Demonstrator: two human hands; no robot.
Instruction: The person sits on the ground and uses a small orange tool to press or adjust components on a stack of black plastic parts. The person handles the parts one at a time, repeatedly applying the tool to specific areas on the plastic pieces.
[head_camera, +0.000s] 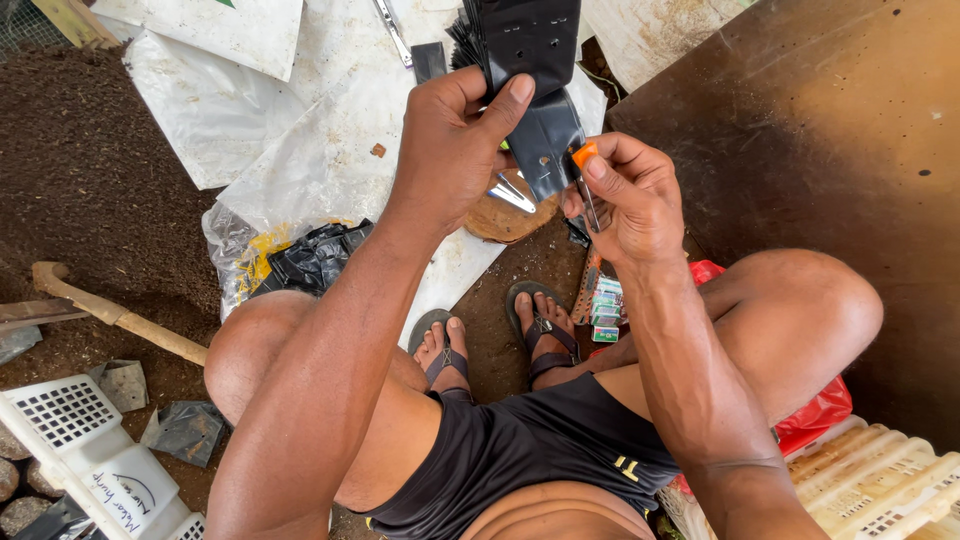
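My left hand (455, 140) grips a stack of black plastic bags with punched holes (530, 45), thumb pressed on the front bag. My right hand (625, 195) pinches a small orange-handled cutter (585, 160) against the lower edge of the bag's folded part (548, 145). Both hands are raised above my feet, which wear sandals (545, 330). A round wooden block (510, 215) with a metal blade lying on it sits on the ground just under my hands.
White plastic sheeting (300, 130) covers the ground ahead, dark soil (90, 170) lies to the left. A wooden-handled tool (110, 315) and a white perforated crate (90, 450) sit at the left. A brown board (830, 150) is at the right, a slatted crate (880, 480) at the bottom right, small packets (605, 305) by my foot.
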